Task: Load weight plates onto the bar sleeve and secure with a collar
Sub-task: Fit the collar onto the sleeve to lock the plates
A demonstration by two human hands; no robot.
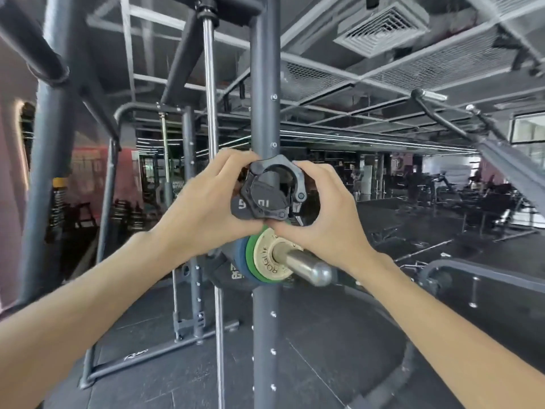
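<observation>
A black clamp collar [269, 188] is held up in front of me with its ring facing the camera and its lever swung out on the right side. My left hand [203, 202] grips its left side, and my right hand [327, 214] grips its right side. Just below, the steel bar sleeve [306, 265] points toward me. On it sit a small cream plate [265, 255], a green plate [250, 255], a blue plate [242, 258] and a large black plate [228, 274] behind them. The collar is above the sleeve, apart from it.
A dark rack upright [264, 84] stands right behind the collar and sleeve. A chrome guide rod [210, 113] runs beside it on the left. More rack frame stands at the left, benches and machines at the far right, dark rubber floor below.
</observation>
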